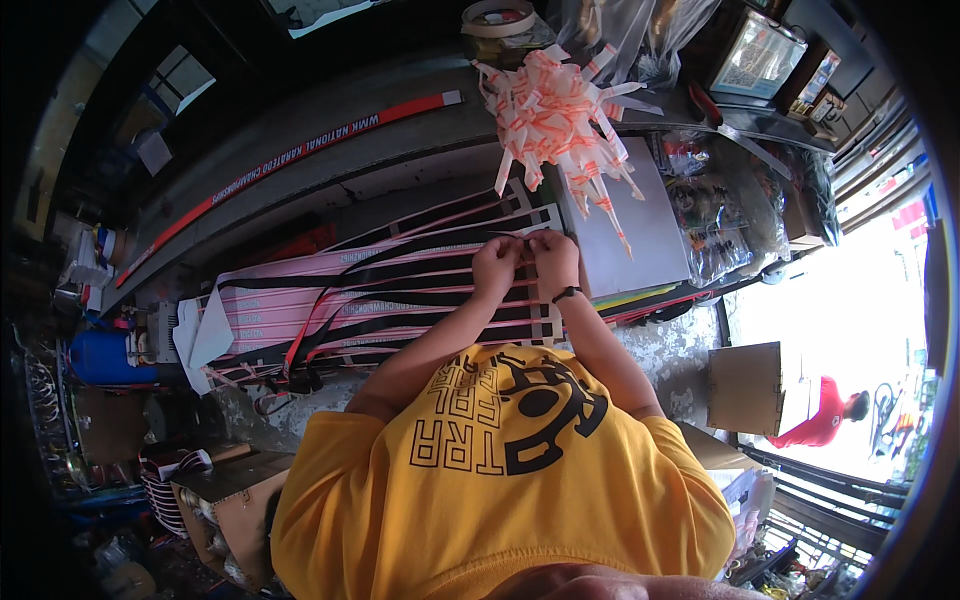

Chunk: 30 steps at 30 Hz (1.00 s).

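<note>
Several printed ribbons [400,290], pink, black and white, lie side by side along the workbench. Their right ends reach a dark strip crossed by pale patches, close to my hands. My left hand [497,268] is closed in a pinch at this end, and my right hand [553,262], with a dark band at its wrist, pinches right beside it. Between the fingertips is the end of a narrow black ribbon [440,241]; its exact tip is hidden by the fingers. A bunch of white-and-orange tape strips [550,115] sits just beyond my hands.
A red printed strap [290,165] lies along the shelf behind. Scissors [735,130] and clear plastic packets [715,215] are at the right, beside a pale flat board [640,240]. Tape rolls [498,18] stand at the back. Cardboard boxes [745,388] flank me; a person in red [825,412] is outside.
</note>
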{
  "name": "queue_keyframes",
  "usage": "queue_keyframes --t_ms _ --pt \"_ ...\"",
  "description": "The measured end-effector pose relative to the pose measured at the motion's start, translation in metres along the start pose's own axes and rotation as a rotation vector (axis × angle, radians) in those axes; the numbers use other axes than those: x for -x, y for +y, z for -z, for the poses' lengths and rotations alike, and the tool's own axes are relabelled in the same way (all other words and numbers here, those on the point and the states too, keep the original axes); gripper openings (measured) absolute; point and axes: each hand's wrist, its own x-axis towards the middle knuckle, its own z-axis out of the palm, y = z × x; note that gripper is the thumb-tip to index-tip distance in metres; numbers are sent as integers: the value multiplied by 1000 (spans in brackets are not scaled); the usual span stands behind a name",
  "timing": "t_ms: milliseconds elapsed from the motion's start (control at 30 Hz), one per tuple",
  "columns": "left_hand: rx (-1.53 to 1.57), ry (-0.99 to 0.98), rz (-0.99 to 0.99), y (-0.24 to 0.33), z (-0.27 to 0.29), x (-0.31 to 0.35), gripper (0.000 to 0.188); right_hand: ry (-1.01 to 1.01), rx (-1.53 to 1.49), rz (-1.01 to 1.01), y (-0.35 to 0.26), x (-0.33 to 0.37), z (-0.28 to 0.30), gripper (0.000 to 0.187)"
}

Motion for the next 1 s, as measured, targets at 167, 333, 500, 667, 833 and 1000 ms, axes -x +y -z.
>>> queue_keyframes --t_ms 167,333,500,667,833,1000 --pt "-74 39 -89 -9 0 0 18 -60 44 137 -6 -4 6 13" --pt "-2 -14 -39 -13 -1 1 15 -179 279 173 -9 -19 10 13" --pt "-3 18 -196 -16 -2 -2 18 -90 416 264 -8 -22 0 10" --pt "-114 37 -101 -14 -3 0 15 -54 477 192 -3 -31 -17 10" --pt "115 133 -131 -8 -6 8 21 -68 473 195 2 -41 -30 16" --pt "152 166 -173 -7 1 7 21 -123 488 134 -5 -51 -42 17"
